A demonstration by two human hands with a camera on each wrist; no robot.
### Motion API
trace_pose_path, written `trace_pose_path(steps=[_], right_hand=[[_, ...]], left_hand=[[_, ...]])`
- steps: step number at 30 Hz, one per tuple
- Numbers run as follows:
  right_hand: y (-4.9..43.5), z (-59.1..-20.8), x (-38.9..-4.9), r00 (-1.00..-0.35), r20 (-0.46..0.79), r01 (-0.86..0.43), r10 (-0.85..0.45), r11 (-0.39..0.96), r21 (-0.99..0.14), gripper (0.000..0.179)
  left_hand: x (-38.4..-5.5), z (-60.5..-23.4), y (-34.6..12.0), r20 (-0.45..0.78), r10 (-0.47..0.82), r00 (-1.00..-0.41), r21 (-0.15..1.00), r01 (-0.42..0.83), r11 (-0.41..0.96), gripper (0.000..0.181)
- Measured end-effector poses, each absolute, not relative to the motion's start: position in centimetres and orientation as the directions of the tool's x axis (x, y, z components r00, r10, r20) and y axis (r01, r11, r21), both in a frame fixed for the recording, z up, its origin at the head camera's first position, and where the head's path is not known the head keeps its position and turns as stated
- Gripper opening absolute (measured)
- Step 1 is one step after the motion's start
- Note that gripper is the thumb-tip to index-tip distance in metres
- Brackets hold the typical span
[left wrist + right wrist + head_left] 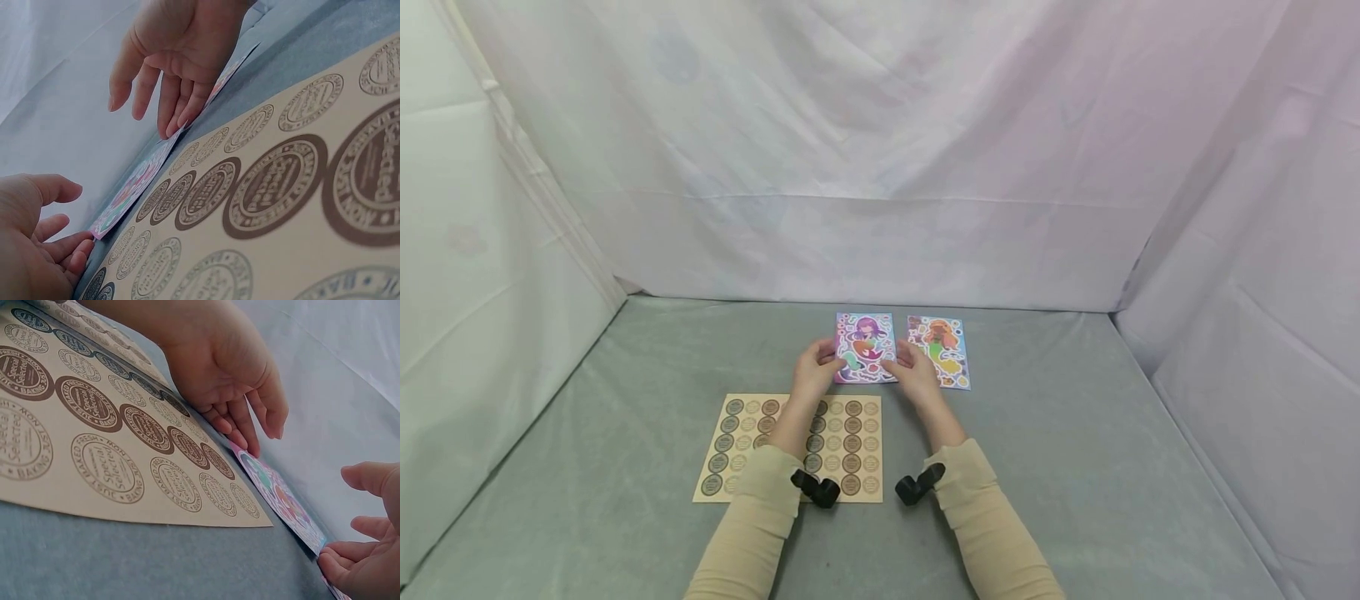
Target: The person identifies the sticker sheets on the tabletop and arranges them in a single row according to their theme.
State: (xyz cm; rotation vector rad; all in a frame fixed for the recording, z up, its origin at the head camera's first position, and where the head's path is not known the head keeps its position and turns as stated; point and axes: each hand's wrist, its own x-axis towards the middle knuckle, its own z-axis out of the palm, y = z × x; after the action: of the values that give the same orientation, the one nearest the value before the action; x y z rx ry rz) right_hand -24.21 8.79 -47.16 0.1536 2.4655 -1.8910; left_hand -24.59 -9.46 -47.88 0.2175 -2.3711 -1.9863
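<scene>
A sticker sheet (867,348) with a purple-haired mermaid lies on the grey tabletop. My left hand (813,372) touches its left edge with the fingertips; in the left wrist view that thumb is raised off the sheet. At the opposite edge, the fingertips of my right hand (917,375) touch the sheet, and the right wrist view shows this thumb lifted as well. Just right of it lies a second mermaid sticker sheet (951,354), orange-haired, partly covered by the right hand. Beneath my left forearm is a tan sheet of round labels (868,450), printed "Special Selected".
Pale cloth (880,250) hangs along the back of the table, with more cloth at both sides. Grey covering (1075,433) spans the tabletop. Black wrist mounts (917,486) sit over the beige sleeves (752,525).
</scene>
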Motion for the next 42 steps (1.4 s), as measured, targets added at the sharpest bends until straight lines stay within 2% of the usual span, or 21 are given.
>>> trace_pose_path(steps=[14, 26, 42], right_hand=[[8.62, -47.06, -24.08, -0.993, -0.092, 0.107, 0.079, 0.2, -0.974, 0.057], [8.71, -47.19, -23.81, -0.992, -0.077, 0.091, 0.099, 0.15, -0.984, 0.057], [8.64, -47.48, -23.53, -0.987, -0.042, 0.065, 0.154, 0.148, -0.987, 0.055]], left_hand=[[-24.57, -47.8, -9.48, -0.052, -0.158, -0.986, 0.991, -0.07, 0.115, 0.046], [-24.3, -47.77, -9.3, -0.025, -0.198, -0.98, 0.991, -0.049, 0.121, 0.05], [-24.08, -48.06, -9.36, -0.006, -0.221, -0.975, 0.997, -0.024, 0.079, 0.055]])
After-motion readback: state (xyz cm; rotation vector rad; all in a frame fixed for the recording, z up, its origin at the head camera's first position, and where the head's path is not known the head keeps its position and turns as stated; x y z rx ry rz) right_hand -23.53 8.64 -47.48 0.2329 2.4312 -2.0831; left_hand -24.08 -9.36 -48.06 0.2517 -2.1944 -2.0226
